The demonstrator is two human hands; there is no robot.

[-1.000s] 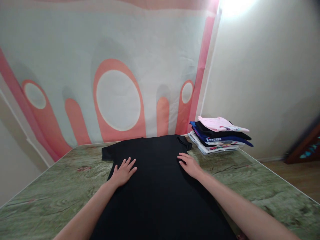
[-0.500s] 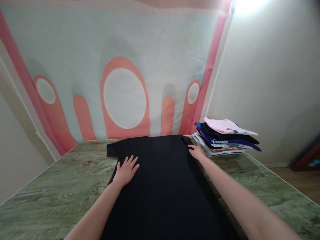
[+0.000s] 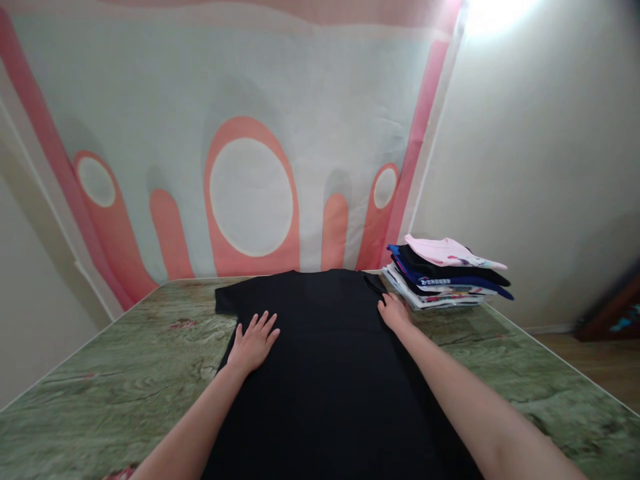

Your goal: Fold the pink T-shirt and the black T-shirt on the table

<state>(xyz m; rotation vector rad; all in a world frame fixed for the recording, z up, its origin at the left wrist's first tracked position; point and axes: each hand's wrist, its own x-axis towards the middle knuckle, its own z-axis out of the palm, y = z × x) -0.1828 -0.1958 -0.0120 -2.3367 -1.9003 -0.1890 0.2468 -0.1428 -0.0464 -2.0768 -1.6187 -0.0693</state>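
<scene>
A black T-shirt (image 3: 320,360) lies spread flat on the green marbled table (image 3: 100,393), its collar end toward the wall. My left hand (image 3: 253,343) rests palm down on the shirt's left side below the left sleeve, fingers spread. My right hand (image 3: 395,312) is at the shirt's right edge by the right sleeve, with its fingers curled in on the fabric there. Both forearms stretch over the shirt from the near edge.
A stack of several folded shirts (image 3: 445,275), pink on top, sits at the table's far right corner, just right of my right hand. A pink-and-white patterned cloth (image 3: 250,167) hangs on the wall behind. Wooden floor (image 3: 600,360) shows to the right.
My right hand has moved from the shirt's upper right area out to its right edge by the sleeve and curled its fingers there. My left hand has stayed flat on the shirt.
</scene>
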